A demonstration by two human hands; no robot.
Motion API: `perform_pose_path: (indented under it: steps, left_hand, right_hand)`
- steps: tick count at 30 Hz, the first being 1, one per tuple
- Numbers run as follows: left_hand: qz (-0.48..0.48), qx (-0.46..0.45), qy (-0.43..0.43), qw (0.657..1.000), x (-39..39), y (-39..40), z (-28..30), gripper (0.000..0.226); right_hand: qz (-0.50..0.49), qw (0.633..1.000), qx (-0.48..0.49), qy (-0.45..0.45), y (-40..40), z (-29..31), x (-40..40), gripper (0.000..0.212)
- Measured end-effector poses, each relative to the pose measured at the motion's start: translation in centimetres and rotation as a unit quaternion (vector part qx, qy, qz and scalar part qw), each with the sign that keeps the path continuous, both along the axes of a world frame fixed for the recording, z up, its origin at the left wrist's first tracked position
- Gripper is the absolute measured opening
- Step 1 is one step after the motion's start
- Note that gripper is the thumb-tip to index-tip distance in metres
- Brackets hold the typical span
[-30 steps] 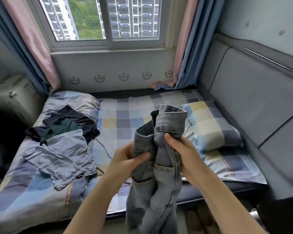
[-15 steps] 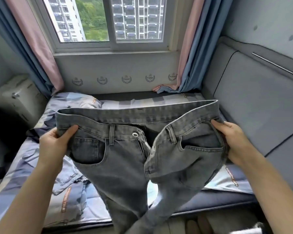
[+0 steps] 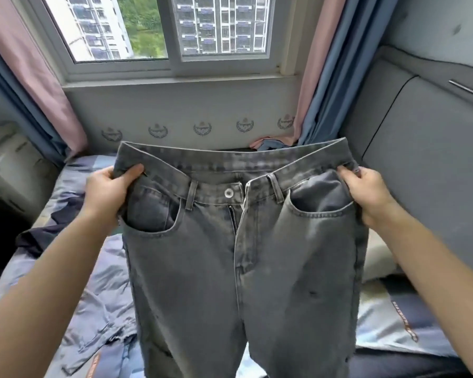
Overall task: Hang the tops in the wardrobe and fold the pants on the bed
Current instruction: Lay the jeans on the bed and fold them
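Grey jeans [image 3: 238, 257] held up by the waistband, front toward the viewer, spread flat between both hands above the bed [image 3: 93, 304]. The left hand [image 3: 108, 193] grips the waistband corner on its side, thumb over the front and fingers curled behind. The right hand [image 3: 366, 192] pinches the opposite corner just above the front pocket. Between the hands, the button is undone and the zip is partly open. The legs hang down below the hands. Below the left forearm, a pale shirt [image 3: 93, 347] and dark clothes [image 3: 58, 225] lie on the bedding. Beyond the hands, a window [image 3: 172, 28] with curtains.
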State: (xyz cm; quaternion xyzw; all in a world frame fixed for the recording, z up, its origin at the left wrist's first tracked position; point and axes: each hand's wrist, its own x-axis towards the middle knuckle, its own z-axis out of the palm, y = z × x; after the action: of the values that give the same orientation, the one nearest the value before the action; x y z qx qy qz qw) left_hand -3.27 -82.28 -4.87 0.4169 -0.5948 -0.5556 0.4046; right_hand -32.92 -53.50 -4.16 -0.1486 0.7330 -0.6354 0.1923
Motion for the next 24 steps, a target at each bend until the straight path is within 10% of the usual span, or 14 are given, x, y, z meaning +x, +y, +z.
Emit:
perform_pose_path:
  steps: [4,7,13,24]
  left_hand:
    - [0.021,0.015,-0.009,1.000,-13.4,-13.2,-4.8,0.031]
    - [-0.032,-0.012,-0.212,0.977,-18.3,-16.3,-15.6,0.076]
    - [-0.221,0.124,-0.491,0.834,-10.8,-5.5,-42.0,0.073]
    - [-0.185,0.230,-0.596,0.747,1.8,3.6,-60.4,0.063]
  right_hand:
    - [-0.070,0.996,0.007,0.057,-14.3,-5.1,-11.3,0.035]
    - [-0.024,0.980,0.169,0.103,-19.4,-14.7,-13.5,0.060]
    - [0.181,0.886,0.427,-0.003,-13.8,-39.9,-7.6,0.042]
    - [0.316,0.790,0.523,-0.056,-7.5,-60.1,-2.4,0.032]
